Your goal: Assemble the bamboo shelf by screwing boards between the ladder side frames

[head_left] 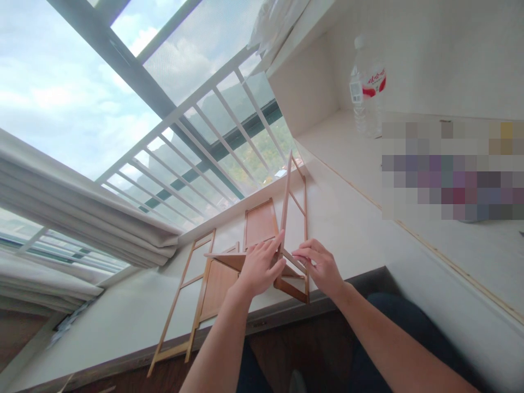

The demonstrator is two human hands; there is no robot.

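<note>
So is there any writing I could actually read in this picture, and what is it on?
Water bottle, red and white label: there are characters on it, too small and blurred to read.
Pixelated patch on the shelf: nothing legible.
Wooden rack frame and panels: no writing.

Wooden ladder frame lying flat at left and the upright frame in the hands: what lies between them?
In the head view, flat wooden panels lie between the flat ladder frame and the upright frame.

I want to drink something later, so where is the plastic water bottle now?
In the head view, the water bottle stands upright at the upper right, on the pale desk in the corner by the wall, well beyond both hands.
</note>
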